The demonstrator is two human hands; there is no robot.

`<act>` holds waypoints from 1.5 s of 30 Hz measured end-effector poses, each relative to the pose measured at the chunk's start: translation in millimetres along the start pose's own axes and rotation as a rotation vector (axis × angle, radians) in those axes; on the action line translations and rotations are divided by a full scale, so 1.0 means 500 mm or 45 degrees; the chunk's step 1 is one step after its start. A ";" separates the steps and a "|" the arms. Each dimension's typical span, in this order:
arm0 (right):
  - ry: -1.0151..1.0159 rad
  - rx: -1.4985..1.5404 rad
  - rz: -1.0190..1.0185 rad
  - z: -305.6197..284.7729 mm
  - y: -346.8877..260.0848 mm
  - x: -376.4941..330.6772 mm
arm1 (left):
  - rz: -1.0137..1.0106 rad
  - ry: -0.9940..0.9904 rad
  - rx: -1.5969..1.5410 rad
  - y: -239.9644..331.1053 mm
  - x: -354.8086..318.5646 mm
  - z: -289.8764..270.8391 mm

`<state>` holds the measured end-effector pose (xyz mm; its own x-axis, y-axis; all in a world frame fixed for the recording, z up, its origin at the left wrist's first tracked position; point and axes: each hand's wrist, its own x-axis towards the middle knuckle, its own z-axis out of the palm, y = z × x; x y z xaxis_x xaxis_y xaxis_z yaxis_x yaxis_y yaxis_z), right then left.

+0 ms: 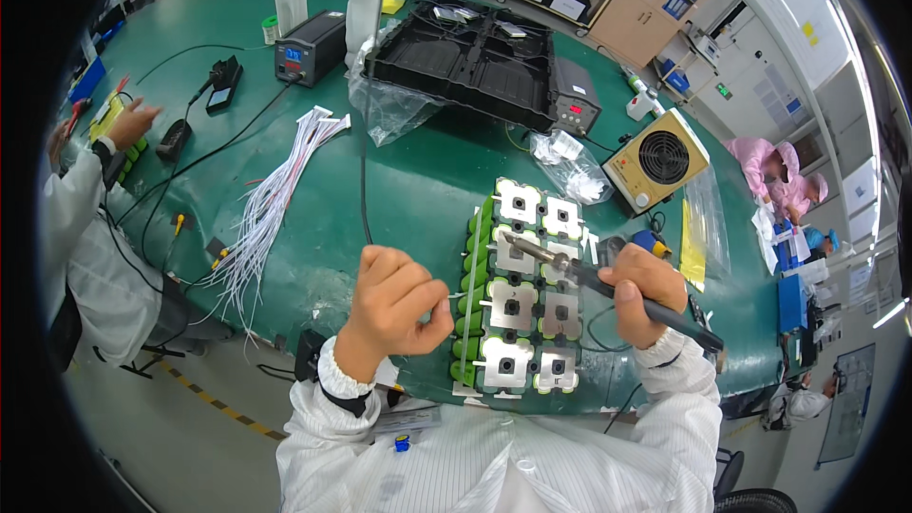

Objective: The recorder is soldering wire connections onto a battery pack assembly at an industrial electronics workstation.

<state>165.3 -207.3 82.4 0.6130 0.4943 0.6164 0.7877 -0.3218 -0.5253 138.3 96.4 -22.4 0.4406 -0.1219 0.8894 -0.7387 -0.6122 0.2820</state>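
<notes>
1. Centrally, near the front edge of the green-topped workbench (408, 199): rectangular pack of green cylindrical cells capped with silvery metal plates (518, 290), lying flat between both hands.
2. Right hand (646, 290): fist clamped on the black handle of a soldering iron (608, 283), metal tip angled down-left onto a plate in the pack's upper half.
3. Left hand (399, 304): fingers curled together, pinching a thin silvery wire (459, 295) that points right toward the pack's left edge.
4. Left of the pack: loose bundle of thin white wires (275, 199) spread across the bench.
5. Behind the pack: large black moulded plastic tray (465, 57), crumpled clear plastic bags (579, 171), beige box with round fan grille (655, 160).
6. Far left: another person's hand (128, 123) and white sleeve near a black soldering station (309, 47).
</notes>
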 end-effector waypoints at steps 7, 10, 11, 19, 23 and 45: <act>-0.112 0.161 0.121 0.015 -0.030 -0.048 | -0.039 -0.030 -0.084 0.029 -0.028 0.004; -0.165 0.143 0.108 0.027 -0.032 -0.054 | -0.044 -0.040 -0.078 0.031 -0.031 0.004; -0.172 0.128 0.097 0.031 -0.032 -0.055 | -0.050 -0.045 -0.078 0.031 -0.032 0.004; -0.199 0.123 0.059 0.039 -0.029 -0.053 | -0.082 -0.048 -0.053 0.029 -0.041 0.003; -0.210 0.092 0.113 0.037 -0.033 -0.055 | -0.095 -0.037 -0.083 0.028 -0.045 0.007; -0.199 0.058 0.115 0.037 -0.044 -0.047 | -0.089 -0.048 -0.117 0.022 -0.052 0.034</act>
<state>132.2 -196.9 68.7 0.6611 0.5857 0.4689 0.7243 -0.3351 -0.6026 127.5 79.8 -48.3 0.5105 -0.1118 0.8525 -0.7483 -0.5462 0.3764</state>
